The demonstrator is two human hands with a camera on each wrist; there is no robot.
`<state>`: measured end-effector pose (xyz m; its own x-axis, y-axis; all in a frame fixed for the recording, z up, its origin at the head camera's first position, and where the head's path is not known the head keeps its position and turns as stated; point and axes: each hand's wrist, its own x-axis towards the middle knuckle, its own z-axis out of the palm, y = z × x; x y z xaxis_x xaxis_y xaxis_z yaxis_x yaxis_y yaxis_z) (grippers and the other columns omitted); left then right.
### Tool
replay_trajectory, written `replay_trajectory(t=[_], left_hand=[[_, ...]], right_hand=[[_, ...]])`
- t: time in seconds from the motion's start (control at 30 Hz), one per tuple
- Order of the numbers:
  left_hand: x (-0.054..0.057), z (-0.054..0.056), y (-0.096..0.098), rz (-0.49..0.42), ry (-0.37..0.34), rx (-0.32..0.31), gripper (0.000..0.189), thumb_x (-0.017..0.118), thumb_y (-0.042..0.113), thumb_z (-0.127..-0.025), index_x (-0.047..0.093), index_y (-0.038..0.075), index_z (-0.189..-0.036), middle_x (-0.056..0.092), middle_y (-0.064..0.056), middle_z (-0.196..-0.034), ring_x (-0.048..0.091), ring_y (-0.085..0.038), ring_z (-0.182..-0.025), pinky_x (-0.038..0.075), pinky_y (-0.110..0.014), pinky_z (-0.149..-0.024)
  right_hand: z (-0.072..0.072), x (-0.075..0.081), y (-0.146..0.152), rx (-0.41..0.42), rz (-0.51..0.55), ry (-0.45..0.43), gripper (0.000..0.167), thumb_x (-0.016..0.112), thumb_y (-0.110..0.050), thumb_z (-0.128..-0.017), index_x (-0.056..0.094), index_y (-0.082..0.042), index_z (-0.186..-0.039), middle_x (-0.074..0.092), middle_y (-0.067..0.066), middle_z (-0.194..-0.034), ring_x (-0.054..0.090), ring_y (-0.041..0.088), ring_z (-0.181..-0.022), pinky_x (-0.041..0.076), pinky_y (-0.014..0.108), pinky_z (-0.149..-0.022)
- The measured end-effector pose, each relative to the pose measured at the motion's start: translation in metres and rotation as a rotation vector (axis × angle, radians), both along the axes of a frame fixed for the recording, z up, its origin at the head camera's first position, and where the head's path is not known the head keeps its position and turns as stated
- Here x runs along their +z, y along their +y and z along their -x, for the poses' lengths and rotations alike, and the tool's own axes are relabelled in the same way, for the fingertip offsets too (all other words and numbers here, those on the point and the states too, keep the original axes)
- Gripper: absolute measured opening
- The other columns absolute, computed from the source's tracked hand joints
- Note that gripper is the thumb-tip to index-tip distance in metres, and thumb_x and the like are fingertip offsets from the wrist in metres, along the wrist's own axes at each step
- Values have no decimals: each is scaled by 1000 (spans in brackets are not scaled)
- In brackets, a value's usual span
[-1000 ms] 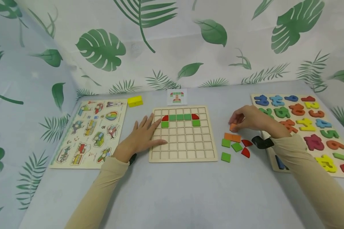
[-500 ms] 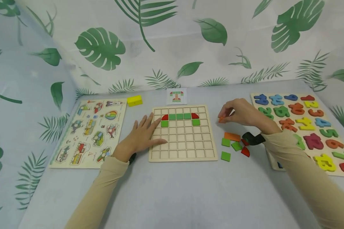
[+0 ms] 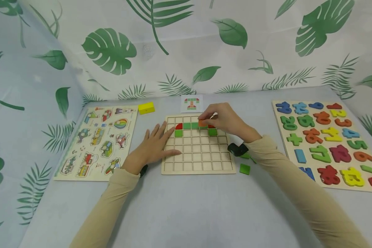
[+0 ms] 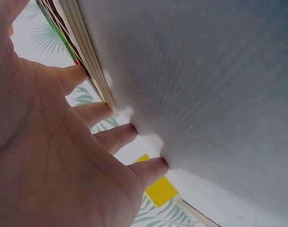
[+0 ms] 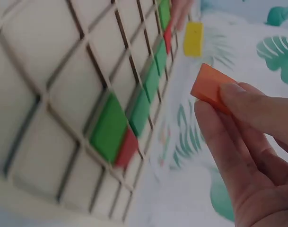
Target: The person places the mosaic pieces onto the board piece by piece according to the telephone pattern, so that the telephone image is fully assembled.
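Just now right hand [image 3: 226, 119], pinching orange piece [image 5: 211, 86], swung from 3 o'clock over grid board [image 3: 196, 148], toward 12; apparently unseated, placement pending. Left hand [image 3: 150, 148] splayed, grasping nothing, at 9.

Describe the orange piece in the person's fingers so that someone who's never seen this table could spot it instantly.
Start with the wooden grid board in the middle of the table. Over its far rows, find the right hand, pinching a small, flat, straight-edged piece. It is orange and held up, while its neighbours in the grid are red or green.
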<state>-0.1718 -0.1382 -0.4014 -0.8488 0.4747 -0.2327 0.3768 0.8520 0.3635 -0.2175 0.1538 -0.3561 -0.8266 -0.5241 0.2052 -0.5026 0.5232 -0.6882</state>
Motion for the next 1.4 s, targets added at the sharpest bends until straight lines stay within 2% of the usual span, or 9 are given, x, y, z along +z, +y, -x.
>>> replay_trajectory(t=[0.2, 0.5, 0.83, 1.13, 1.4], left_hand=[[1, 1, 1, 6, -3, -4, 97, 58, 67, -98, 13, 20, -170, -3, -18, -175, 0, -44, -160, 1, -69, -123], [-1, 1, 0, 13, 6, 2, 96, 58, 67, -99, 14, 20, -170, -1, -18, -175, 0, -44, -160, 1, -69, -123], [1, 1, 0, 6, 0, 1, 96, 59, 66, -99, 15, 18, -170, -1, -18, -175, -1, -44, -159, 1, -69, -123], [0, 1, 0, 3, -8, 6, 96, 59, 66, -99, 12, 22, -170, -5, -15, -175, -6, -46, -158, -1, -75, -119], [-1, 1, 1, 3, -10, 7, 96, 59, 66, -98, 12, 23, -170, -6, -15, -175, -5, -47, -158, -1, -76, -119]], right_hand=[[1, -13, -17, 54, -19, -18, 14, 76, 9, -90, 80, 6, -103, 77, 18, -102, 73, 34, -97, 61, 45, -85], [-1, -25, -23, 35, -47, -36, 12, 78, 7, -89, 81, 5, -101, 77, 16, -99, 72, 33, -97, 60, 45, -84], [0, -26, -24, 59, -85, -39, 13, 79, 4, -90, 82, 3, -102, 77, 14, -97, 72, 32, -96, 59, 45, -85], [0, -25, -28, 103, -175, 41, 14, 79, 6, -89, 81, 6, -103, 75, 14, -94, 71, 30, -92, 59, 41, -80], [-4, -20, -33, 120, -228, 63, 15, 76, 10, -89, 80, 9, -104, 75, 18, -97, 72, 32, -94, 60, 40, -81]])
